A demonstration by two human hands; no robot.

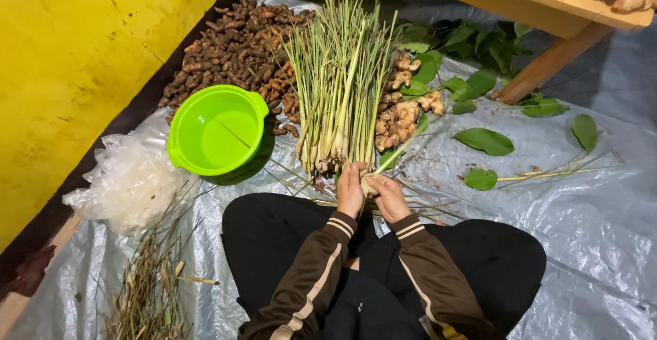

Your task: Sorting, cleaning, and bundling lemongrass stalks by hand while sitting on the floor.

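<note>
I sit cross-legged on a grey plastic sheet (588, 230). My left hand (351, 191) and my right hand (388, 197) are close together over my knees, both gripping the pale root end of one lemongrass stalk (384, 165) that slants up to the right. Just beyond my hands lies a big bundle of lemongrass stalks (340, 83), root ends toward me, green tops pointing away.
A bright green plastic bowl (216, 129) sits left of the bundle. Behind it lies a heap of dark turmeric roots (233, 49); pale ginger pieces (400, 107) and green leaves (484, 141) lie right. Crumpled clear plastic (130, 182) and dry trimmings (147, 285) are at left. A wooden table leg (547, 63) stands behind.
</note>
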